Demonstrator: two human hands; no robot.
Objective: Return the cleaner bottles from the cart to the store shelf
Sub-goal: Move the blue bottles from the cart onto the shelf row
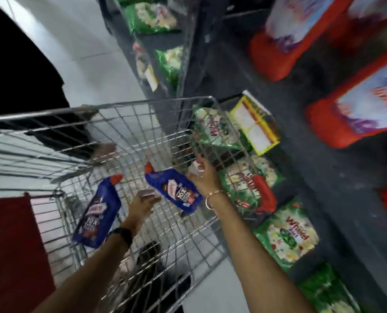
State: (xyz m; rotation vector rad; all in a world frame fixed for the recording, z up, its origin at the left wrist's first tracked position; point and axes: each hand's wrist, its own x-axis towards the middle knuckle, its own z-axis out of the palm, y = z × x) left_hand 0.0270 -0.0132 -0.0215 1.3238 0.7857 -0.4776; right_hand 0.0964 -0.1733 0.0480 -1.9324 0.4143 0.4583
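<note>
Cleaner bottles, two blue ones with red caps, lie inside the wire cart (124,114). One bottle (96,213) rests just left of the left hand (140,207); the other (176,190) lies between the two hands, its base just beside the right hand (202,177). Each hand is closed on some small pale object, too blurred to identify, and neither grips a bottle. Beside the cart on the right stands the dark store shelf (323,168), stacked with green detergent packs (289,236).

Dim, flat indoor light; heavy motion blur throughout, worst on the shelf (323,132) packs; wide-angle bending at edges.
</note>
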